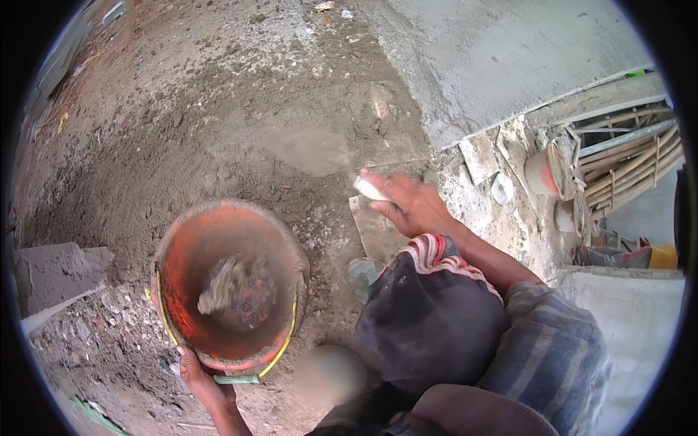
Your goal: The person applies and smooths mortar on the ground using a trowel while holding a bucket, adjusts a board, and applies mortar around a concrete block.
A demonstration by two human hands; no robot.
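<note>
My right hand [411, 201] is closed round the pale handle of a trowel [309, 151]. Motion blurs its blade, which is low over grey, mortar-covered ground. My left hand [196, 374] grips the near rim of an orange bucket [174, 291], with the thumb up on the edge and the fingers mostly hidden. The bucket is tilted, its mouth facing me, and its inside is smeared with mortar. A blurred clump of mortar [225, 283] shows inside it. A yellow wire handle with a green grip [238, 379] hangs along the near side.
A smooth grey concrete slab [523, 51] fills the far right. Dark cloth with red-and-white stripes [436, 312] lies beneath my right forearm. At right are another bucket [542, 173] and bundled poles [632, 174]. A mortar-smeared board [62, 276] is at left.
</note>
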